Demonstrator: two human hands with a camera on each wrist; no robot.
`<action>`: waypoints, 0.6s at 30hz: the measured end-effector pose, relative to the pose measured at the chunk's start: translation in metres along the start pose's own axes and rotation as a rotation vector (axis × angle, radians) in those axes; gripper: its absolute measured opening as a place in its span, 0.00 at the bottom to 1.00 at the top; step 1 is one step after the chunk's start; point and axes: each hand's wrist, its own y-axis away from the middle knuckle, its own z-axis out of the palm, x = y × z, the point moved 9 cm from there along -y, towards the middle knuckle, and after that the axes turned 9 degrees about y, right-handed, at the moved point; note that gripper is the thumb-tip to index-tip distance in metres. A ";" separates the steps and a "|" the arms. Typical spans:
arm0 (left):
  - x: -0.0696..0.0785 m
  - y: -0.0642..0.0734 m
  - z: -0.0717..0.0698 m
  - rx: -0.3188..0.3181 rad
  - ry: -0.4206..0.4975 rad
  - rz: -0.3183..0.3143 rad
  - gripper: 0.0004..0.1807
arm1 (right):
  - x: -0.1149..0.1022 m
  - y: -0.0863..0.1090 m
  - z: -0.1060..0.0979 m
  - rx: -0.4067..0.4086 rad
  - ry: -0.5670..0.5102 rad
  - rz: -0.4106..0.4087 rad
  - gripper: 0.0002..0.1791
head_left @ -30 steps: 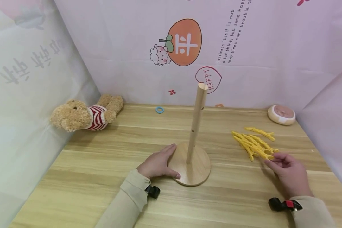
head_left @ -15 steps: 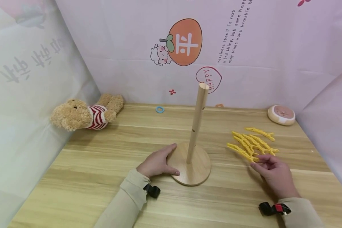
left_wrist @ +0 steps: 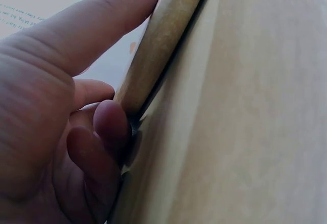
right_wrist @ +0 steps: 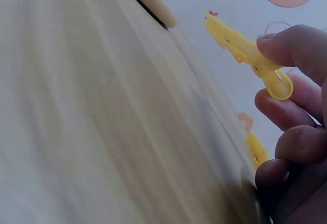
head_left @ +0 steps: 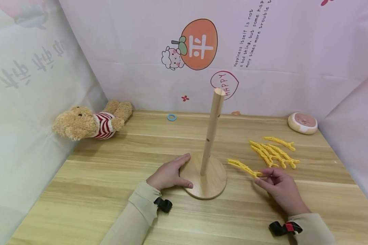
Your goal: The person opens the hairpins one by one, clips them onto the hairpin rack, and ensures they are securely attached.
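Note:
A wooden stand (head_left: 214, 129) has a round base and an upright post with small holes in it. At the base's left edge, my left hand (head_left: 169, 173) holds the rim, thumb on the near side and fingers round the far side. In the left wrist view the thumb lies along the base edge (left_wrist: 163, 45), with the other fingers curled beside it. Between thumb and fingers, my right hand (head_left: 280, 187) pinches a yellow alligator hair clip (head_left: 243, 167) by its tail end. The clip's long jaws point left, close to the base. Several more yellow hair clips (head_left: 271, 153) lie behind the right hand.
A teddy bear (head_left: 93, 122) in a striped top lies at the left back. Near the back edge is a small blue ring (head_left: 171, 117). A round beige-and-pink object (head_left: 303, 123) sits at the back right corner. Printed cloth (head_left: 135, 51) surrounds the table.
My right hand has drawn one hair clip out of the pile and carried it left toward the stand. The left hand keeps its place on the base.

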 end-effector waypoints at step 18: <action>-0.001 0.000 0.000 -0.011 -0.001 -0.007 0.59 | -0.032 0.005 0.033 -0.105 -0.004 -0.038 0.15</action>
